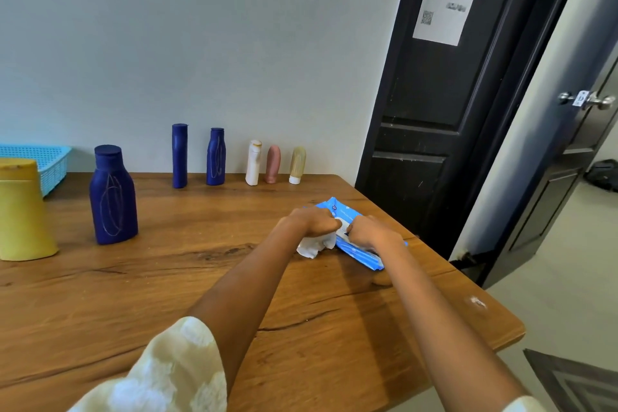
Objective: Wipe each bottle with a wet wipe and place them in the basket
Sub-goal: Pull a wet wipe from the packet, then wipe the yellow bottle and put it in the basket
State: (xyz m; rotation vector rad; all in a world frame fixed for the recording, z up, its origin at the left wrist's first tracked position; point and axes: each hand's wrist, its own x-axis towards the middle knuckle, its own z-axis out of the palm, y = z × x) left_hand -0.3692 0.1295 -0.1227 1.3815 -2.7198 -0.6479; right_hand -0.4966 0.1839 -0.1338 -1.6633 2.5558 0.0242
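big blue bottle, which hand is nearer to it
Left. The left hand is at the wipe pack's near end, closer to the big blue bottle; the right hand lies on the pack's far side.

Head view. Two bare forearms, left hand [309, 222] and right hand [371, 232] without rings, watch or gloves. Left sleeve [167, 375]: loose, pale cream-yellow fabric with soft white blotchy print, ending near elbow. Right sleeve [525, 405]: same cream fabric, only edge visible.

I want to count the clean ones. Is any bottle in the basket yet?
No, what shows of the basket holds no bottle, and all seven bottles, like the yellow bottle, stand on the table.
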